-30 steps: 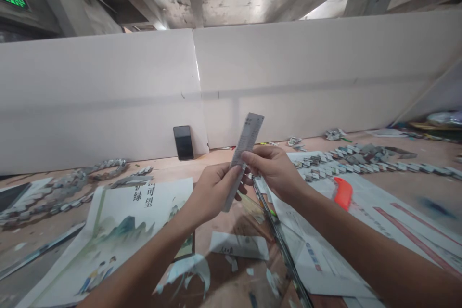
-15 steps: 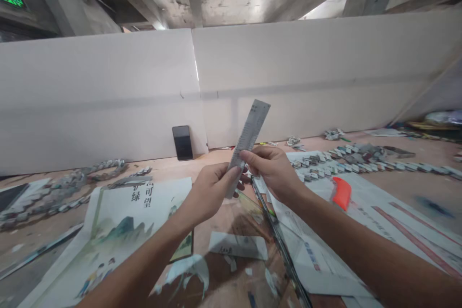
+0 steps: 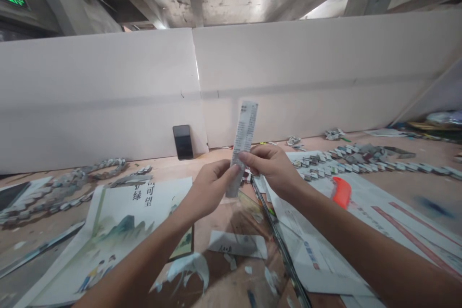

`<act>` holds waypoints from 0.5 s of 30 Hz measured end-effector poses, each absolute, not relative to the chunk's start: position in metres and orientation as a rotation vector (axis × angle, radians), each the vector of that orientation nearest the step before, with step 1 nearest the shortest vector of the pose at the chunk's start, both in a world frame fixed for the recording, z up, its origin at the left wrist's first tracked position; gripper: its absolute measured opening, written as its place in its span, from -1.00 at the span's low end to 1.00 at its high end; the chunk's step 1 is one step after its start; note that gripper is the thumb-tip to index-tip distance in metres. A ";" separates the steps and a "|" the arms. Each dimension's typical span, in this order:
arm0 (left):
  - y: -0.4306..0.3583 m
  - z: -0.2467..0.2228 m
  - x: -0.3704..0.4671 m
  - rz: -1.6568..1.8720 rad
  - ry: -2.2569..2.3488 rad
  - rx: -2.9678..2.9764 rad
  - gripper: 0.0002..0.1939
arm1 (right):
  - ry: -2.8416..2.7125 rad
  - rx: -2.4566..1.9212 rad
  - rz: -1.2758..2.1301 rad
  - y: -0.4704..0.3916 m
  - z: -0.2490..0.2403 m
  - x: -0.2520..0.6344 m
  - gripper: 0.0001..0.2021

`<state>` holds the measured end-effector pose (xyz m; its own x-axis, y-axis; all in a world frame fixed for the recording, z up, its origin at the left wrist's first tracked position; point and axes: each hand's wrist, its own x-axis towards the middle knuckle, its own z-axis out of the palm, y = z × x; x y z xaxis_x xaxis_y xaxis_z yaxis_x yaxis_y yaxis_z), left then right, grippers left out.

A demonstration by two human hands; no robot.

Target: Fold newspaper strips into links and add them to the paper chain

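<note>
A narrow strip of printed paper (image 3: 247, 122) stands almost upright in front of me, its top end leaning slightly right. My left hand (image 3: 212, 185) pinches its lower part between thumb and fingers. Just above that, my right hand (image 3: 270, 166) grips the strip's right edge with the thumb across its face. Below my hands, another paper strip (image 3: 238, 244) lies on the table among torn white scraps (image 3: 231, 262). Chains of folded paper (image 3: 325, 166) lie to the right of my right hand.
A phone (image 3: 183, 142) leans against the white partition (image 3: 108, 82). Left lies a printed sheet with a landscape (image 3: 122, 231) and more folded-paper chain (image 3: 68, 187). On the right are a red-orange curved object (image 3: 341, 192), papers (image 3: 325, 264) and a dark-edged long strip (image 3: 279, 240).
The paper strip has turned from a rightward tilt to nearly upright, its top moving left. Both hands keep their hold with only slight movement.
</note>
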<state>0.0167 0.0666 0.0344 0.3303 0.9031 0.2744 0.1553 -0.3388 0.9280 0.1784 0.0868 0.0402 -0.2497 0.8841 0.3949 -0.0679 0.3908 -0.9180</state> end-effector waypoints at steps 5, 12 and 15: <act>0.071 0.039 0.013 1.267 1.005 1.673 -0.72 | -1.667 -0.843 1.004 0.089 0.041 0.181 -0.61; 0.078 0.032 0.008 1.356 1.080 1.586 -0.75 | -1.712 -0.949 1.094 0.092 0.026 0.173 -0.64; 0.084 0.031 0.005 1.478 1.027 1.434 -0.75 | -1.749 -0.975 1.160 0.090 0.008 0.160 -0.73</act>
